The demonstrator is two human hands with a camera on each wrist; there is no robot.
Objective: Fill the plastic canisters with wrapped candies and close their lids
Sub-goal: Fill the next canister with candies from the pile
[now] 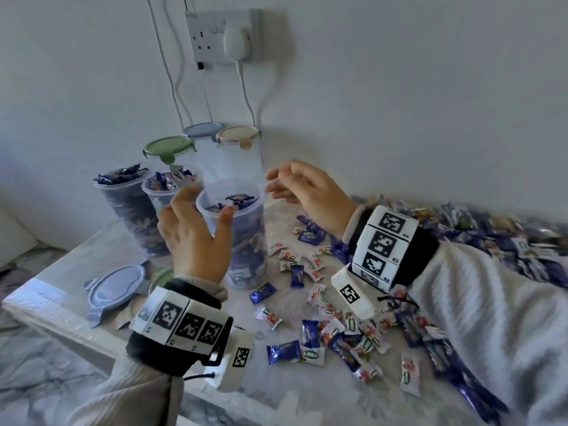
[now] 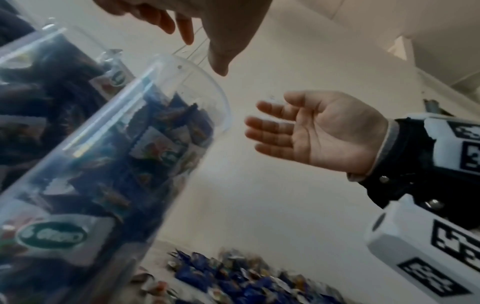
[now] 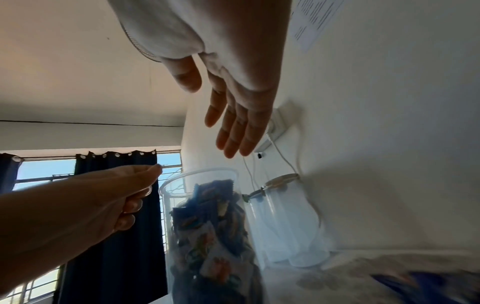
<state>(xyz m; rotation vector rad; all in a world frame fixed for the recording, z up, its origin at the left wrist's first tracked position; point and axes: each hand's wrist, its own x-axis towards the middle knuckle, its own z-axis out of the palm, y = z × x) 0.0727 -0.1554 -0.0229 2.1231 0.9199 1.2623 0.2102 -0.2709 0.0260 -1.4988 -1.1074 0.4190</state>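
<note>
The head view alone shows the whole table (image 1: 61,287): three open canisters stand left of centre, the nearest canister (image 1: 242,241) filled almost to the rim with blue and white wrapped candies (image 1: 332,321), more of which lie scattered at lower centre and right. Behind stand three closed canisters with green (image 1: 169,146), blue and beige lids, and a loose blue lid (image 1: 115,287) lies at lower left.

The left wrist view shows the right hand's (image 2: 324,131) palm empty, fingers nearly straight and apart, just right of the nearest canister's (image 2: 103,164) rim. The right wrist view adds a window with dark curtains (image 3: 116,226) at left and shows the left hand (image 3: 78,205) beside the canister (image 3: 207,236), fingers loosely curled, holding nothing visible.

In the head view the left hand (image 1: 196,238) hovers at the canister's near side, thumb and fingers spread around the rim; whether they touch it cannot be told. The right hand (image 1: 307,189) hangs above and to the right.
</note>
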